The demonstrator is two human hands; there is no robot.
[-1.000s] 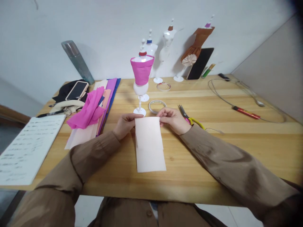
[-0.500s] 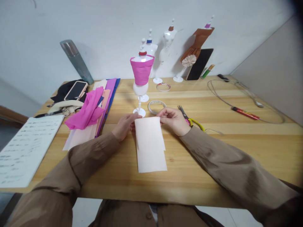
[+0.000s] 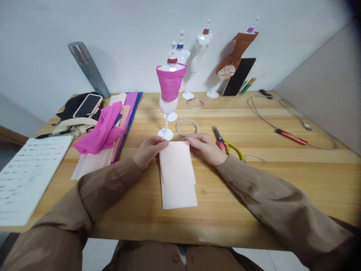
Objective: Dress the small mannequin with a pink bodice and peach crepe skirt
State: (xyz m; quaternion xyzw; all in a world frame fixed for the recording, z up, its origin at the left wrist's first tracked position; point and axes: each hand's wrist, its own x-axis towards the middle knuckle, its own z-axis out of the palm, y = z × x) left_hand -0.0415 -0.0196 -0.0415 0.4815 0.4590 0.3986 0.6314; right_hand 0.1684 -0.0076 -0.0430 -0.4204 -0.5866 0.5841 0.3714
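A folded sheet of pale pink crepe paper (image 3: 178, 175) lies in front of me, its upper layer shorter than the lower one. My left hand (image 3: 149, 150) pinches its top left corner, thumb on top. At the top right corner my right hand (image 3: 205, 147) pinches the same paper between thumb and fingers. Just beyond stands a small white dress-form mannequin (image 3: 168, 105) with a bright pink paper bodice (image 3: 171, 83) around its torso. A roll of tape (image 3: 187, 128) lies flat behind my right hand, and scissors with yellow handles (image 3: 229, 145) rest to its right.
Coloured crepe papers (image 3: 101, 131), a phone (image 3: 88, 105) and an open notebook (image 3: 32, 173) lie on the left, near a leaning bottle (image 3: 88, 69). More mannequins (image 3: 201, 47) line the wall beside a black tablet (image 3: 239, 77). A cable (image 3: 262, 116) with a red stick-like piece (image 3: 291, 136) lies right.
Both thumbs have come onto the paper's top edge, and the fold has shifted slightly, its upper layer reaching a little lower. My right hand has moved slightly down and left.
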